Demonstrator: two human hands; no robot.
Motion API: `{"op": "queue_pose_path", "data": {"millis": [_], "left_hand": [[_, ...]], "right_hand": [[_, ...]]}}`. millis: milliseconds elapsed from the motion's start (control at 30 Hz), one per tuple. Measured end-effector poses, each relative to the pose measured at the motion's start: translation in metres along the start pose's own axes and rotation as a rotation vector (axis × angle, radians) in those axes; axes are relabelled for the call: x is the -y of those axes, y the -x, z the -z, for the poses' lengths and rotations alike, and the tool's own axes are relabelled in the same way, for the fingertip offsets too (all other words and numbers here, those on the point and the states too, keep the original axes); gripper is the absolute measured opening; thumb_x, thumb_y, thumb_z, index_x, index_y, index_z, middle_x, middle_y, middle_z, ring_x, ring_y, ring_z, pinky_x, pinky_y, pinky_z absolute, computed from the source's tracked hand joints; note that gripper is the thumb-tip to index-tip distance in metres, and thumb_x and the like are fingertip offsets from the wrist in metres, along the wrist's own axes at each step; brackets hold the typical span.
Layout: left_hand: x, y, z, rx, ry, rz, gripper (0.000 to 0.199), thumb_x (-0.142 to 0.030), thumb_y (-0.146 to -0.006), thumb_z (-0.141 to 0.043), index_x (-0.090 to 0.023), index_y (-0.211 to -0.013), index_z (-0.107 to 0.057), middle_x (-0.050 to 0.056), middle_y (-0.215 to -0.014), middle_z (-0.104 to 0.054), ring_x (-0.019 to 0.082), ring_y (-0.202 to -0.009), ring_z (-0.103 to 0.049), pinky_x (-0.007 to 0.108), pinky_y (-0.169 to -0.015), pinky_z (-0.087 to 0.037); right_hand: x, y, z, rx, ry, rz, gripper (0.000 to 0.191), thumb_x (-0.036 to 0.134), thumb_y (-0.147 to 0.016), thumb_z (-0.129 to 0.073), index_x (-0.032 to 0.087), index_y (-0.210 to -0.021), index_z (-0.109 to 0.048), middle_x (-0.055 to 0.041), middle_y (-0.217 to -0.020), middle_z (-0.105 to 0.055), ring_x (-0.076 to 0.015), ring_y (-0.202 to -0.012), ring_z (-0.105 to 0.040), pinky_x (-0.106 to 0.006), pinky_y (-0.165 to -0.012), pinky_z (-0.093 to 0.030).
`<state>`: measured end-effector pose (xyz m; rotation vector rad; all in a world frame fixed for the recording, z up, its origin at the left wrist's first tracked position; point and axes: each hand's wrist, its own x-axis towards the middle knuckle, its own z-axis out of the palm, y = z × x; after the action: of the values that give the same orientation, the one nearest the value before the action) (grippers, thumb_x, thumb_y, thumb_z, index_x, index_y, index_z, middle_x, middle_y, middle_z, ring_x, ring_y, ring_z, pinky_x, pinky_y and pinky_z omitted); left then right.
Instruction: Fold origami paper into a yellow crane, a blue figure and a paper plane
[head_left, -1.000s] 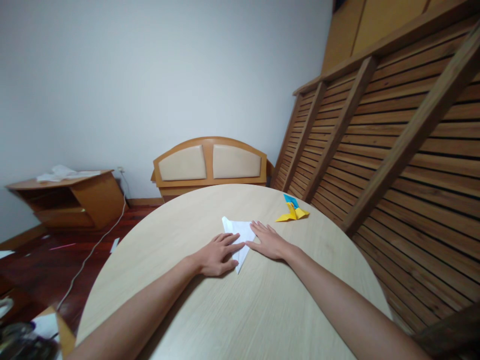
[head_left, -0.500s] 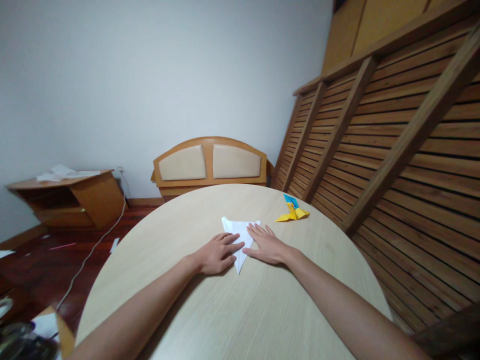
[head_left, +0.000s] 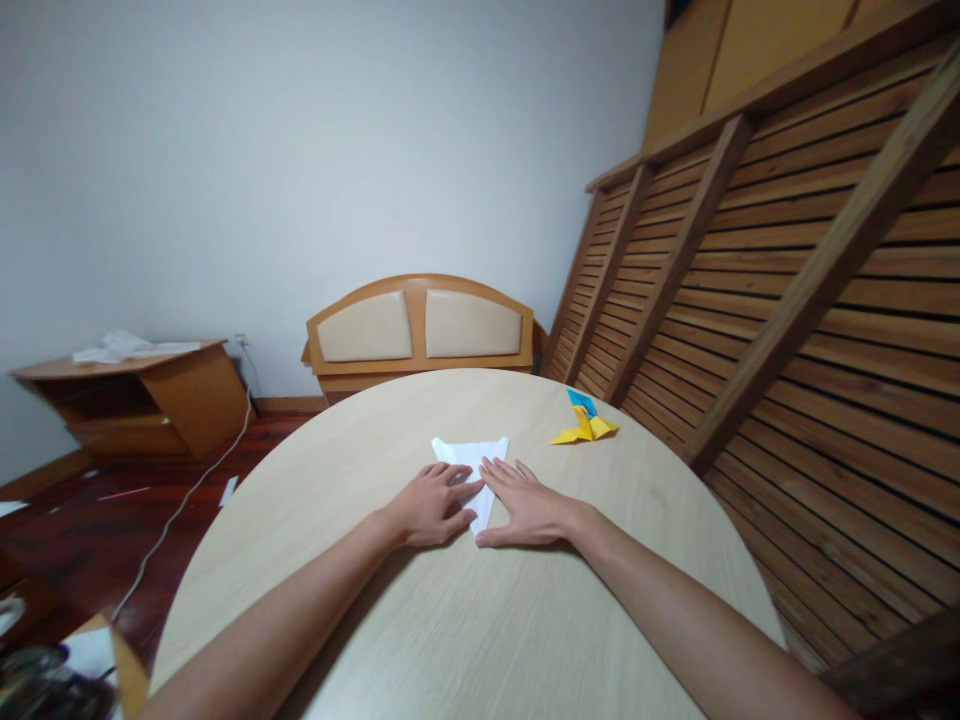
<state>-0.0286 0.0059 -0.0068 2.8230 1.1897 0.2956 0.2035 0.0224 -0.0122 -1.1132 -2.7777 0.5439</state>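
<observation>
A folded sheet of white paper [head_left: 471, 452] lies on the round pale wooden table [head_left: 480, 640], its broad edge away from me and its narrow point towards me. My left hand [head_left: 437, 503] rests flat over its left side, fingers stretched out. From the right, my right hand [head_left: 531, 505] lies on the paper with fingers spread, the thumb at the near point. Both hands cover parts of the sheet, and their fingertips nearly meet at its middle. Neither hand grips anything.
A yellow folded-paper figure [head_left: 583, 428] and a blue one [head_left: 581, 402] stand near the table's far right edge. Slatted wooden panels [head_left: 810, 300] lean along the right. Behind are a headboard [head_left: 420, 310] and a low cabinet [head_left: 165, 400]. A white cable [head_left: 184, 500] crosses the floor.
The paper has turned slightly, its far edge shifting left. My right hand has moved a little left across it, the thumb now down at the near point. My left hand has barely moved.
</observation>
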Motion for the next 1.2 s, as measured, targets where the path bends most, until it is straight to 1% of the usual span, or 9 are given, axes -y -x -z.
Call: {"op": "queue_pose_path", "data": {"millis": [100, 233, 367, 500, 633, 733, 867, 1033, 1200], "left_hand": [[-0.003, -0.001, 0.002, -0.01, -0.027, 0.012, 0.057, -0.057, -0.092, -0.04, -0.029, -0.14, -0.049, 0.01, -0.14, -0.051, 0.03, -0.127, -0.048, 0.051, -0.11, -0.037], [-0.004, 0.0, 0.004, -0.018, -0.038, -0.006, 0.057, -0.058, -0.092, -0.04, -0.027, -0.139, -0.051, 0.012, -0.136, -0.052, 0.03, -0.125, -0.048, 0.05, -0.109, -0.038], [-0.004, 0.003, 0.006, -0.004, -0.003, -0.057, 0.054, -0.052, -0.096, -0.034, -0.025, -0.141, -0.049, 0.013, -0.135, -0.051, 0.029, -0.127, -0.046, 0.046, -0.109, -0.039], [-0.003, 0.002, 0.005, -0.026, -0.012, -0.073, 0.051, -0.047, -0.097, -0.032, -0.026, -0.139, -0.05, 0.013, -0.129, -0.053, 0.026, -0.118, -0.052, 0.043, -0.105, -0.043], [-0.001, 0.001, 0.001, -0.058, -0.114, 0.005, 0.05, -0.051, -0.096, -0.034, -0.028, -0.136, -0.053, 0.011, -0.122, -0.056, 0.026, -0.112, -0.055, 0.046, -0.101, -0.045], [-0.001, 0.001, 0.0, -0.07, -0.18, 0.063, 0.051, -0.055, -0.096, -0.033, -0.03, -0.136, -0.053, 0.011, -0.123, -0.057, 0.027, -0.109, -0.056, 0.048, -0.097, -0.046], [-0.002, 0.002, 0.0, -0.083, -0.225, 0.063, 0.052, -0.056, -0.095, -0.033, -0.029, -0.134, -0.054, 0.01, -0.13, -0.055, 0.027, -0.109, -0.055, 0.046, -0.095, -0.046], [-0.003, 0.001, 0.003, -0.089, -0.221, 0.046, 0.046, -0.052, -0.096, -0.035, -0.029, -0.129, -0.057, 0.008, -0.116, -0.062, 0.024, -0.103, -0.056, 0.041, -0.092, -0.045], [-0.005, 0.0, 0.004, -0.109, -0.23, 0.043, 0.041, -0.049, -0.095, -0.039, -0.027, -0.122, -0.061, 0.008, -0.109, -0.064, 0.025, -0.104, -0.056, 0.042, -0.094, -0.044]], "right_hand": [[0.002, 0.001, 0.001, 0.0, -0.004, 0.011, 0.112, 0.082, -0.077, -0.049, 0.012, -0.157, -0.012, -0.0148, -0.162, -0.007, -0.0315, -0.15, -0.005, -0.052, -0.121, -0.001], [0.001, 0.0, 0.003, -0.018, -0.017, 0.0, 0.104, 0.08, -0.081, -0.044, 0.013, -0.157, -0.017, -0.0133, -0.162, -0.012, -0.0306, -0.15, -0.009, -0.052, -0.121, -0.002], [-0.005, 0.0, 0.004, -0.065, -0.012, -0.041, 0.097, 0.077, -0.085, -0.042, 0.013, -0.156, -0.023, -0.0143, -0.161, -0.018, -0.0311, -0.149, -0.013, -0.052, -0.12, -0.003], [-0.007, 0.001, 0.006, -0.111, 0.014, -0.014, 0.088, 0.071, -0.087, -0.047, 0.014, -0.152, -0.033, -0.0155, -0.159, -0.027, -0.0305, -0.148, -0.02, -0.05, -0.12, -0.005], [-0.002, 0.001, 0.01, -0.155, 0.037, 0.082, 0.07, 0.064, -0.089, -0.051, 0.019, -0.143, -0.05, -0.0141, -0.151, -0.042, -0.03, -0.141, -0.034, -0.05, -0.118, -0.014], [0.0, 0.001, 0.011, -0.181, 0.046, 0.157, 0.065, 0.06, -0.087, -0.058, 0.02, -0.138, -0.056, -0.013, -0.143, -0.053, -0.0297, -0.133, -0.045, -0.047, -0.115, -0.023], [-0.004, -0.002, 0.009, -0.215, 0.057, 0.212, 0.052, 0.049, -0.089, -0.059, 0.018, -0.131, -0.062, -0.0125, -0.136, -0.059, -0.0279, -0.126, -0.052, -0.04, -0.108, -0.036], [-0.011, -0.005, 0.008, -0.243, 0.097, 0.264, 0.036, 0.037, -0.093, -0.057, 0.019, -0.121, -0.068, -0.0099, -0.125, -0.067, -0.025, -0.115, -0.061, -0.037, -0.1, -0.042], [-0.014, -0.004, 0.009, -0.267, 0.129, 0.248, 0.029, 0.027, -0.091, -0.057, 0.019, -0.114, -0.072, -0.0085, -0.116, -0.072, -0.0236, -0.106, -0.065, -0.034, -0.093, -0.046]]}}
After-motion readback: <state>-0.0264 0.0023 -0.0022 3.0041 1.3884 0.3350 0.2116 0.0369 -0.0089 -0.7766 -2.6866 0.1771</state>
